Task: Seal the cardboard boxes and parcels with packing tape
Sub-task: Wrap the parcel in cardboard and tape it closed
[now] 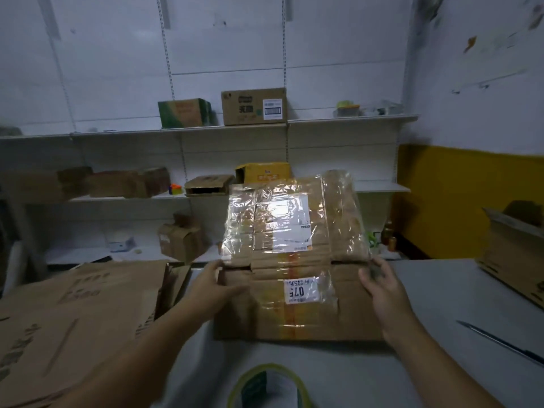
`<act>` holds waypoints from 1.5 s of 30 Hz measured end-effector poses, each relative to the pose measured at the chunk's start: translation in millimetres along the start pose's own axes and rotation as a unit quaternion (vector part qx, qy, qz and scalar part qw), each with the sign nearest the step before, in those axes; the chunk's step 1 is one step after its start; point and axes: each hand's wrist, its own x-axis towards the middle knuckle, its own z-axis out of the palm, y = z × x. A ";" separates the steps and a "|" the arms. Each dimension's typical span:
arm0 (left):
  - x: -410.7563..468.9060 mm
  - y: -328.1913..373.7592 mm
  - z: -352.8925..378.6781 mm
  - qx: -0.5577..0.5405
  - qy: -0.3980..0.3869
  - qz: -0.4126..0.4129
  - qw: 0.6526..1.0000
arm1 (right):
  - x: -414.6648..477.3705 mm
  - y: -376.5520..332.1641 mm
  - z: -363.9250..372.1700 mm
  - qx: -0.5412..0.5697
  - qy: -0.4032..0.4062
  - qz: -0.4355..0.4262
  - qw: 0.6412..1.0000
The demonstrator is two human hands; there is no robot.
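Note:
A brown cardboard box (297, 260) wrapped in wrinkled clear tape stands on the grey table (441, 334), its white shipping label facing me and a small "07" sticker lower down. My left hand (216, 285) grips the box's left side, thumb on the front face. On the right side, my right hand (381, 285) holds the box with its fingers curled round the edge. A roll of packing tape (269, 387) with a yellowish rim lies on the table close to me, at the bottom of the view.
Flattened cardboard sheets (73, 319) are stacked at the left. An open cardboard box (512, 248) stands at the right edge, and a dark pen or blade (500, 341) lies near it. White wall shelves (206, 129) behind carry several boxes.

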 end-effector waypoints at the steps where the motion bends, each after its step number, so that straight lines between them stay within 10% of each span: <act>1: 6.9 -1.0 -1.3 -0.041 0.017 -0.006 0.999 | 1.7 0.9 0.6 -0.013 -0.002 -0.015 1.000; 10: 15.8 6.6 11.2 -0.067 0.146 0.050 0.986 | 1.1 13.8 3.2 -0.160 0.036 -0.106 0.981; 23: -9.7 28.6 16.1 -0.041 -0.076 0.082 0.993 | -10.4 12.1 0.5 -0.199 -0.037 -0.121 0.972; 37: -10.9 10.4 8.4 0.032 0.050 0.009 0.998 | -11.2 -12.5 -12.6 0.114 -0.107 0.037 0.987; 45: -23.3 18.7 -1.8 0.012 -0.016 0.026 0.999 | -13.2 -29.5 -25.8 0.158 -0.114 0.062 0.979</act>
